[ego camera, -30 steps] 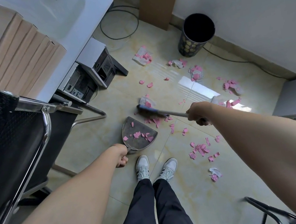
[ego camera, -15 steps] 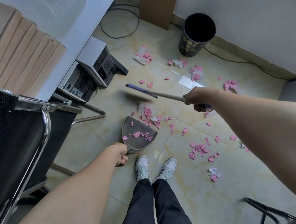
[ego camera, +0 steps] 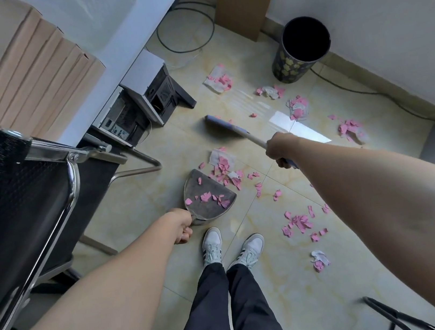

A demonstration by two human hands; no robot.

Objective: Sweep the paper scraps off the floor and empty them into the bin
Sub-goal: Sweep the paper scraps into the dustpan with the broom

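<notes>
pink scraps (ego camera: 298, 223) strewn on floor | some in grey dustpan (ego camera: 209, 194) | black bin (ego camera: 299, 48) upright, prob. empty

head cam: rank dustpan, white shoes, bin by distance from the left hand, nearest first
1. Dustpan: held by the left hand, just ahead of it.
2. White shoes: on the floor right beside the hand, toward the person's right.
3. Bin: far ahead by the wall, past the scraps.
</notes>
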